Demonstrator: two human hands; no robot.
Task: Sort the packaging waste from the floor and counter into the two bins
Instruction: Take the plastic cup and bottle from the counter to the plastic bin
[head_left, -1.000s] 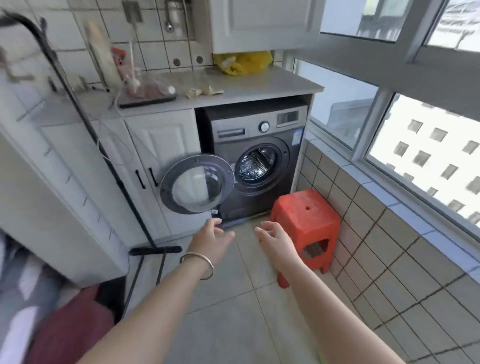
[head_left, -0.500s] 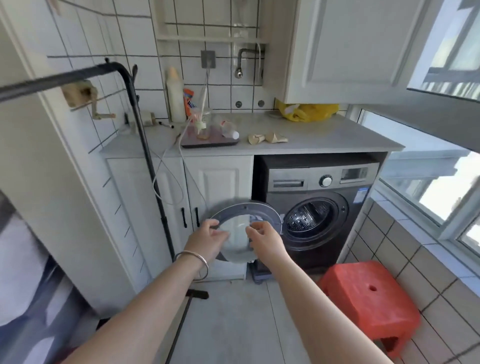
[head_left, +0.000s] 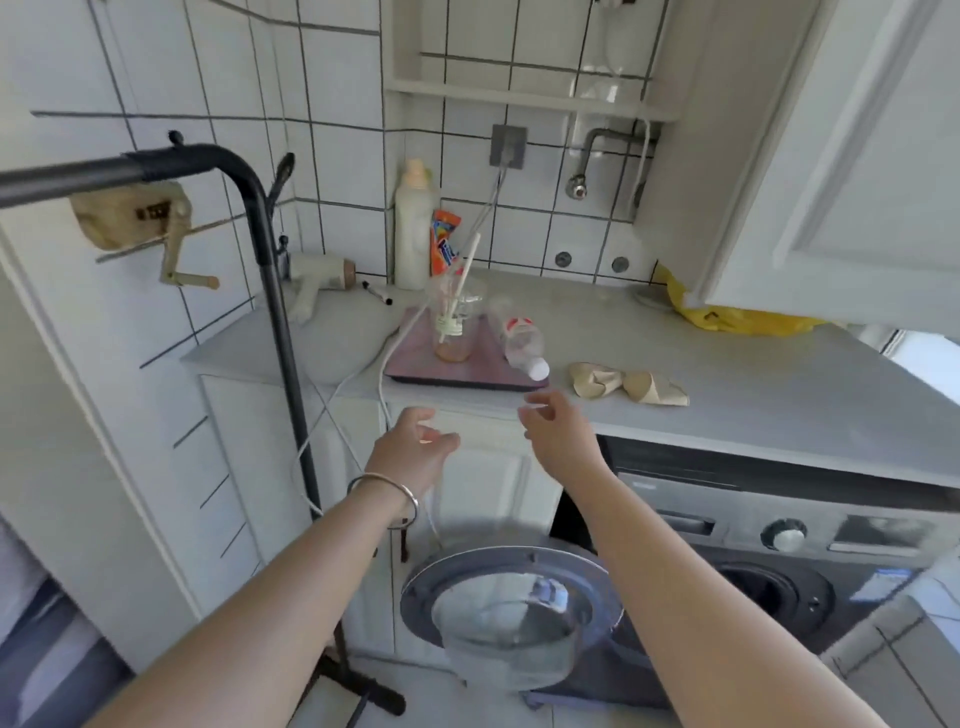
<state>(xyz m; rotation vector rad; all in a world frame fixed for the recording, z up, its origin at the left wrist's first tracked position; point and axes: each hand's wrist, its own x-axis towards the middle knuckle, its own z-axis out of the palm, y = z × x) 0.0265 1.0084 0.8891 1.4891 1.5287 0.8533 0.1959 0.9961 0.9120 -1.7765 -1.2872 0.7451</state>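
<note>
On the grey counter (head_left: 753, 379) a clear plastic bottle (head_left: 519, 338) lies on its side across a pink board (head_left: 462, 364). A clear plastic cup (head_left: 454, 322) with a straw stands on the same board. Two crumpled paper cups (head_left: 626, 387) lie to the right of the board. A yellow plastic bag (head_left: 737, 314) sits at the back right. My left hand (head_left: 413, 449) and my right hand (head_left: 558, 431) are both open and empty, raised just in front of the counter's front edge. No bin is in view.
The washing machine (head_left: 779, 551) under the counter has its round door (head_left: 511, 616) swung open below my arms. A black rack pole (head_left: 280, 332) stands at the left. A white detergent bottle (head_left: 413, 228), an orange pouch (head_left: 444, 241) and a hairdryer (head_left: 317, 278) sit at the counter's back.
The view has risen from the floor and stool to the counter. Both hands moved up from in front of the machine door to the counter's edge, still empty.
</note>
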